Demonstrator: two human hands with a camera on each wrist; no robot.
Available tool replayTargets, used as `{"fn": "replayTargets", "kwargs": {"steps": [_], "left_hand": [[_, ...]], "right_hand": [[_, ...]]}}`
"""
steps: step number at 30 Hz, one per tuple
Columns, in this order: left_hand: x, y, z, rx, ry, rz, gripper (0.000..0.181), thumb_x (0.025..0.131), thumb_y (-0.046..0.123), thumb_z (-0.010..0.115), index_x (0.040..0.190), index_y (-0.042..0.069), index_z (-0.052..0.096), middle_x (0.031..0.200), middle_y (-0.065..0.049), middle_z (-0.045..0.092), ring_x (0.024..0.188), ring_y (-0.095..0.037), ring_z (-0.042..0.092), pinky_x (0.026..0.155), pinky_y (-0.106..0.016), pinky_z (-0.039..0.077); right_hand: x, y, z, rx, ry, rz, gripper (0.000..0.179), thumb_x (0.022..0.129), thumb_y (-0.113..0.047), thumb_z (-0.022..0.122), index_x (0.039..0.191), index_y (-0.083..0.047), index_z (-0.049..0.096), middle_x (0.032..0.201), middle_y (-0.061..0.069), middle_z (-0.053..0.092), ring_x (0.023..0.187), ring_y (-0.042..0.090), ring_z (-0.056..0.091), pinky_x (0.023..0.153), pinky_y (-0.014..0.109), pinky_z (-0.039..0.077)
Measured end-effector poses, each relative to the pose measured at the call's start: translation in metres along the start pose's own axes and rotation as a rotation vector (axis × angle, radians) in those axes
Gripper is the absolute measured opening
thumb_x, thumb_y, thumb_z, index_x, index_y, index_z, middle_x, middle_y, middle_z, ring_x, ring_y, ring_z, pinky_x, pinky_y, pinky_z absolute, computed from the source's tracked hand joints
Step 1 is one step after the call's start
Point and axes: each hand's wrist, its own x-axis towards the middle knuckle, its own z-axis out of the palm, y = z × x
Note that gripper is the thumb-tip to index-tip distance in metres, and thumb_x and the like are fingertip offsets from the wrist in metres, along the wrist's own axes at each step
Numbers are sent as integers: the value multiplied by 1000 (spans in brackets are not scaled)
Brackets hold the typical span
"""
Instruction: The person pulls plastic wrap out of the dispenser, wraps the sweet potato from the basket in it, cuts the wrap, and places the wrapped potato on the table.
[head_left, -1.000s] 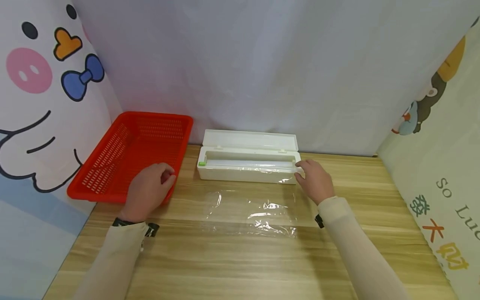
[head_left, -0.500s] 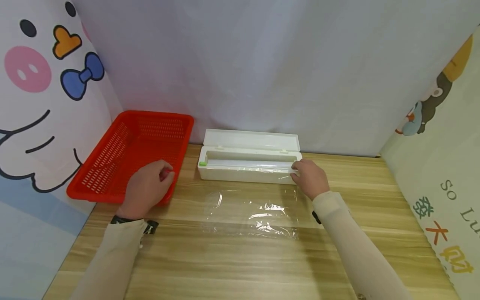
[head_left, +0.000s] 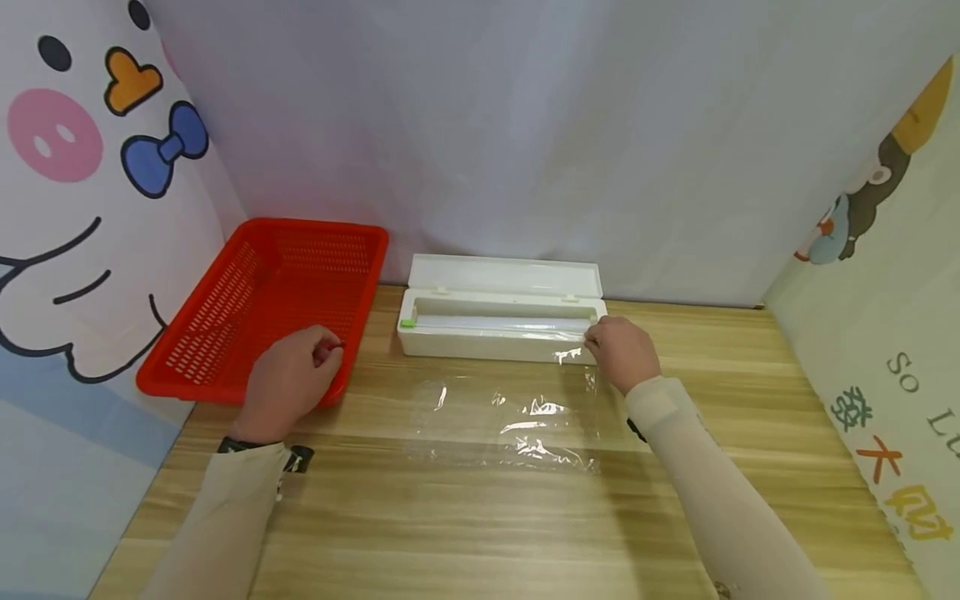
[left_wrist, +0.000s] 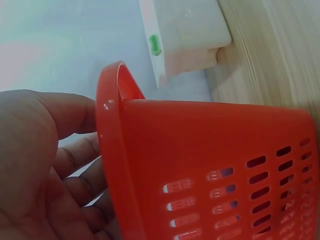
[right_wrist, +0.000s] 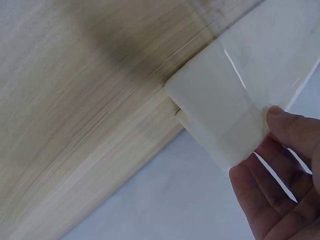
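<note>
In the head view, a white cling film dispenser [head_left: 491,344] stands with its lid [head_left: 504,277] raised, a roll of cling film [head_left: 502,322] inside. Clear film hangs over its front, and a sheet of film [head_left: 517,433] spreads on the table before it. My right hand [head_left: 624,354] is at the dispenser's right end, pinching the film at the front edge. The thumb [right_wrist: 290,127] presses there in the right wrist view. Near the front right rim of a red basket [head_left: 296,292], my left hand [head_left: 288,379] stays with loosely curled fingers; the rim [left_wrist: 112,150] hides its fingertips in the left wrist view.
A green cutter slider [head_left: 408,323] sits at the left end of the dispenser. The wooden table [head_left: 465,542] meets a pale cloth wall [head_left: 525,150] behind. Printed panels flank it on both sides.
My right hand has shifted slightly left and its fingertips have closed together on the film. The left hand stays beside the basket. The head view has shifted a little.
</note>
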Motion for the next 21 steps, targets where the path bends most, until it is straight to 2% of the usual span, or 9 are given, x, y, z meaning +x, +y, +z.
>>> {"fn": "replayTargets", "kwargs": {"steps": [7, 13, 18, 21], "left_hand": [[-3, -3, -2, -15, -2, -14, 20, 98, 19, 70, 112, 5, 70, 94, -13, 68, 82, -29, 59, 72, -44, 53], [-4, -7, -10, -15, 5, -24, 20, 97, 18, 71, 112, 5, 69, 95, -14, 69, 83, -29, 59, 72, -47, 55], [-2, -5, -17, -18, 17, -12, 17, 97, 16, 69, 111, 5, 69, 96, -15, 70, 83, -30, 60, 72, -48, 56], [-2, -3, -18, -6, 16, -12, 17, 97, 16, 69, 110, 5, 68, 95, -15, 69, 82, -30, 60, 71, -48, 56]], "right_hand": [[2, -1, 1, 3, -11, 0, 8, 92, -9, 77, 95, -2, 80, 85, 9, 71, 82, 29, 68, 74, 44, 58], [4, -7, 2, -8, -47, 19, 9, 94, -10, 76, 95, -3, 80, 87, 9, 72, 84, 29, 68, 75, 43, 59], [2, -9, -1, -87, 0, 36, 7, 93, -11, 77, 94, -5, 81, 90, 11, 75, 97, 34, 67, 89, 49, 52], [1, -10, -3, -132, 37, 41, 6, 91, -13, 79, 91, -8, 82, 89, 10, 77, 100, 36, 66, 88, 52, 47]]}}
